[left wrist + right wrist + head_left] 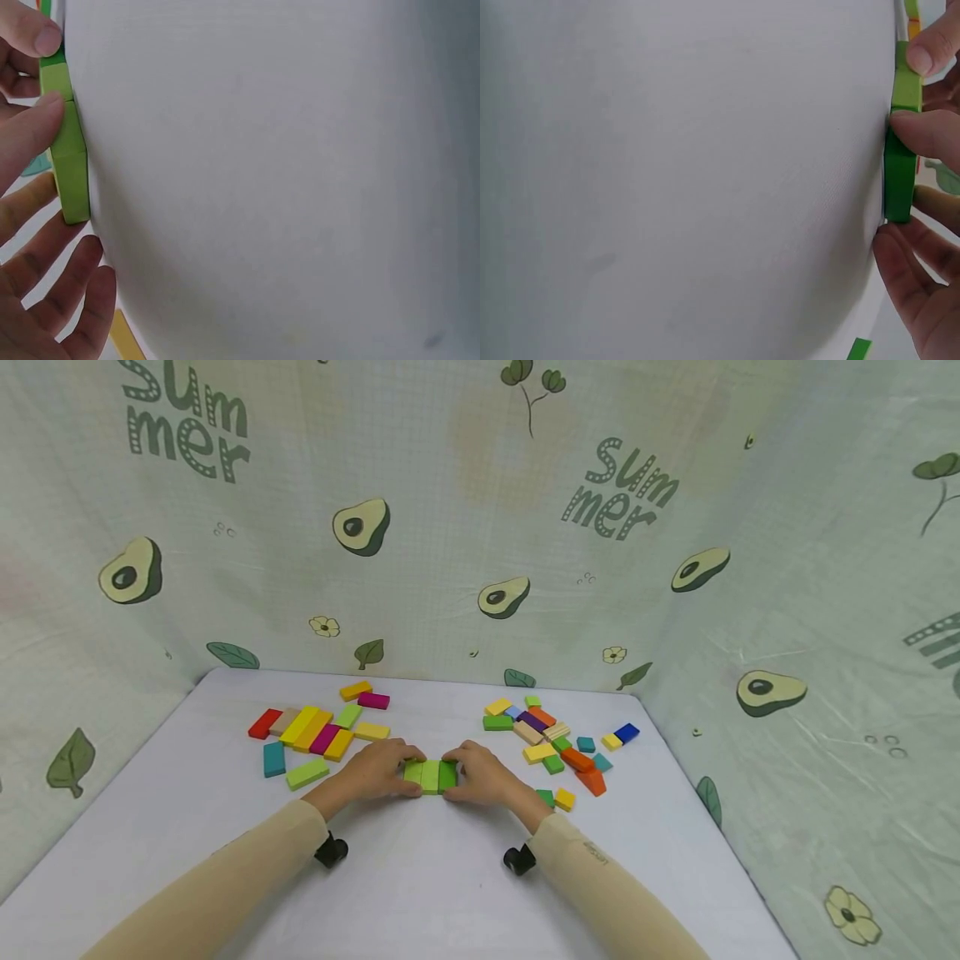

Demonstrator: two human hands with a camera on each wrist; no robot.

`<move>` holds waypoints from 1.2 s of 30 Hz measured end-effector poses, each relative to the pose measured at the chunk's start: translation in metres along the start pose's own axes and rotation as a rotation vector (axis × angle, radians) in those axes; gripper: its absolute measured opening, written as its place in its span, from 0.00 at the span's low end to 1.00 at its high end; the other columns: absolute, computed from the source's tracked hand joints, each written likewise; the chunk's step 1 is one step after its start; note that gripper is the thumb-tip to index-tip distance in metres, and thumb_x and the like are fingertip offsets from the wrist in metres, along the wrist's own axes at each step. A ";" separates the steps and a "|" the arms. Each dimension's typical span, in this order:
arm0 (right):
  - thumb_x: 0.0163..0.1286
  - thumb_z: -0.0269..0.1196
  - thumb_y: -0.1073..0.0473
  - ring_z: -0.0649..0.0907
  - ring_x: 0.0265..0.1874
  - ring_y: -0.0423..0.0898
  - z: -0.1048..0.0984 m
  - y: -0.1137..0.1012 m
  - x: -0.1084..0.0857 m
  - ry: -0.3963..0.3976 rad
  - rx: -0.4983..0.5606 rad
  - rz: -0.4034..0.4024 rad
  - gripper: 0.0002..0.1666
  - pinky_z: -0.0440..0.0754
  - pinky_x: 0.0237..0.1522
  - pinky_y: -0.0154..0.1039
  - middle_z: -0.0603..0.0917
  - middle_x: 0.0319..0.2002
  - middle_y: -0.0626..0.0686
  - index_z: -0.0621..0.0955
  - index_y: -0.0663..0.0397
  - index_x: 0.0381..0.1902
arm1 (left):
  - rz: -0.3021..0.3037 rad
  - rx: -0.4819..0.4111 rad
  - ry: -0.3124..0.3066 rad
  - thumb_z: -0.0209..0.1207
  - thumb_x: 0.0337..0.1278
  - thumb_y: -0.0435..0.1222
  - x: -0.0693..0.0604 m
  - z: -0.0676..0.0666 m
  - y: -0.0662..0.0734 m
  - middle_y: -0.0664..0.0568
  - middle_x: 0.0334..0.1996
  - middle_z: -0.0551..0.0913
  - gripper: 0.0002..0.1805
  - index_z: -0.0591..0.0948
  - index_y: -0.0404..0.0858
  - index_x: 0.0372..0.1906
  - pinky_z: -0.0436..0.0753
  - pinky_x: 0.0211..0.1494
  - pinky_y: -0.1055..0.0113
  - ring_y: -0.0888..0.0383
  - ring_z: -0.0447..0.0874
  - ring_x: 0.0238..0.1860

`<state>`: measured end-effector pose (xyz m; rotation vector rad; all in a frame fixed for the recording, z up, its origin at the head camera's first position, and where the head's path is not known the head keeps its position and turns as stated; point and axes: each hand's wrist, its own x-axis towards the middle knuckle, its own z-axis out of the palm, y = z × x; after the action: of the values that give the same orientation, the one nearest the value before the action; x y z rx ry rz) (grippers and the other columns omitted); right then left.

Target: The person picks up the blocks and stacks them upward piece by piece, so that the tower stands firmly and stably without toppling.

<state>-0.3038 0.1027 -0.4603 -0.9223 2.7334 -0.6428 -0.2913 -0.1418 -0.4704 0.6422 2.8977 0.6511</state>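
Observation:
Two light green blocks and one dark green block (pixel 447 775) lie side by side in a row, touching, on the white table. At the row's left end my left hand (pixel 377 770) pinches the outer light green block (pixel 73 187) between thumb and fingers. My right hand (pixel 483 774) grips the dark green block from the right, thumb on its near side and fingers around its far end in the right wrist view. Between them sits the middle light green block (pixel 430 778). The hands partly cover the row's ends.
Left of the hands lies a group of coloured blocks, including a yellow block (pixel 299 727), a teal block (pixel 274 759) and a light green block (pixel 307 774). Loose blocks scatter on the right, such as an orange block (pixel 591 781). A patterned cloth (pixel 435 602) hangs behind the table (pixel 420 893).

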 end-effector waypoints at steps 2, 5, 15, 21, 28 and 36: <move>0.67 0.77 0.50 0.79 0.47 0.44 0.001 0.000 0.001 0.002 0.001 -0.004 0.34 0.82 0.53 0.38 0.81 0.56 0.54 0.82 0.55 0.67 | -0.001 0.001 -0.001 0.78 0.55 0.52 0.000 0.000 0.000 0.55 0.48 0.84 0.30 0.86 0.49 0.62 0.83 0.57 0.54 0.56 0.78 0.45; 0.67 0.77 0.47 0.77 0.46 0.43 0.003 -0.001 0.003 0.005 0.004 -0.010 0.35 0.81 0.52 0.37 0.80 0.54 0.53 0.82 0.54 0.67 | 0.002 0.004 0.000 0.78 0.55 0.52 0.000 0.000 0.001 0.55 0.47 0.84 0.30 0.86 0.49 0.62 0.83 0.57 0.54 0.56 0.78 0.45; 0.66 0.78 0.47 0.78 0.47 0.42 0.006 -0.008 0.009 0.009 -0.013 -0.011 0.32 0.81 0.55 0.37 0.81 0.53 0.51 0.84 0.54 0.63 | 0.020 0.033 0.004 0.78 0.55 0.53 -0.003 0.000 -0.002 0.56 0.44 0.84 0.30 0.86 0.49 0.63 0.83 0.52 0.57 0.58 0.77 0.42; 0.65 0.78 0.47 0.78 0.47 0.41 0.010 -0.008 0.012 0.004 -0.006 0.005 0.33 0.81 0.55 0.37 0.81 0.53 0.51 0.84 0.54 0.64 | 0.030 0.037 0.005 0.78 0.55 0.53 -0.004 0.000 -0.005 0.56 0.45 0.84 0.30 0.86 0.50 0.62 0.83 0.52 0.57 0.58 0.77 0.42; 0.66 0.77 0.45 0.78 0.52 0.42 -0.001 -0.001 0.006 -0.071 0.003 0.013 0.43 0.81 0.59 0.40 0.79 0.63 0.54 0.76 0.53 0.74 | 0.032 0.033 0.003 0.77 0.56 0.54 0.000 0.000 -0.004 0.56 0.47 0.85 0.31 0.85 0.50 0.63 0.84 0.55 0.55 0.58 0.78 0.44; 0.73 0.71 0.53 0.76 0.69 0.57 -0.043 0.031 0.001 -0.047 0.012 0.061 0.39 0.77 0.71 0.57 0.75 0.73 0.59 0.72 0.52 0.78 | -0.001 0.036 -0.008 0.77 0.56 0.53 0.001 0.000 0.001 0.55 0.50 0.85 0.30 0.85 0.51 0.64 0.84 0.58 0.52 0.56 0.78 0.47</move>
<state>-0.3343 0.1392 -0.4362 -0.8368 2.7018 -0.6181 -0.2916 -0.1408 -0.4699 0.6456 2.9086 0.5963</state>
